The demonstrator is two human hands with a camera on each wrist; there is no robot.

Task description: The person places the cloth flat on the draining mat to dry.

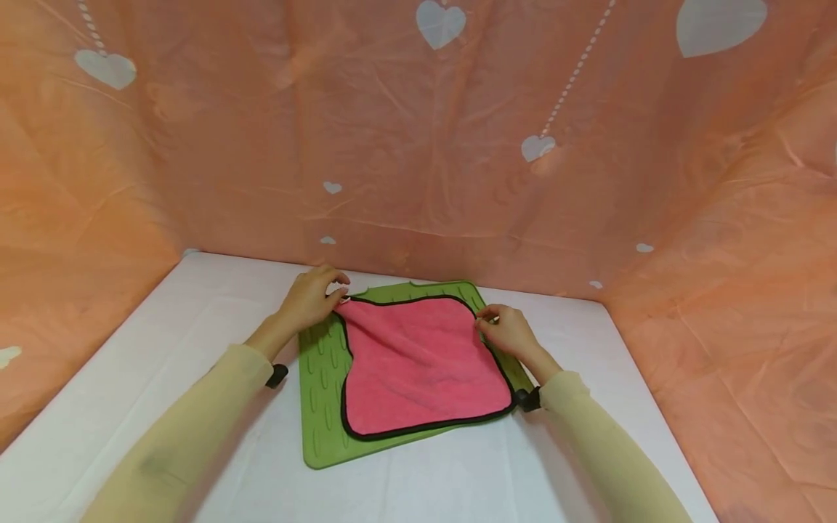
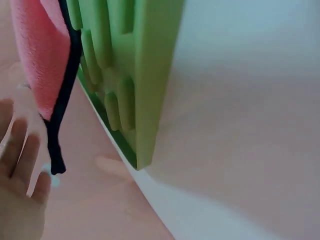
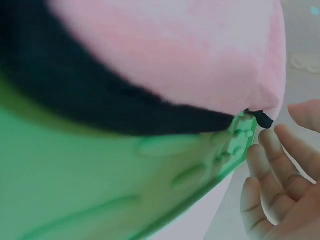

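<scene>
A pink plush cloth (image 1: pixel 425 363) with a black border lies spread, with soft creases, over a green mat (image 1: pixel 317 428) with raised ridges. At its far left corner is my left hand (image 1: pixel 314 294); thumb and forefinger stand apart there. In the left wrist view the fingers of this hand (image 2: pixel 20 185) are loosely extended beside the black end of the cloth's border (image 2: pixel 57 160). By the cloth's right edge, my right hand (image 1: pixel 510 333) has its fingertips close to the border. The right wrist view shows this hand's fingers (image 3: pixel 287 172) parted, fingertips right at the cloth's black edge (image 3: pixel 265 120).
The mat rests on a white-covered table (image 1: pixel 248 465) near its back edge. Orange-pink sheets (image 1: pixel 418 145) with white hearts hang behind and at both sides. Black wrist straps (image 1: pixel 528 399) show below the sleeves.
</scene>
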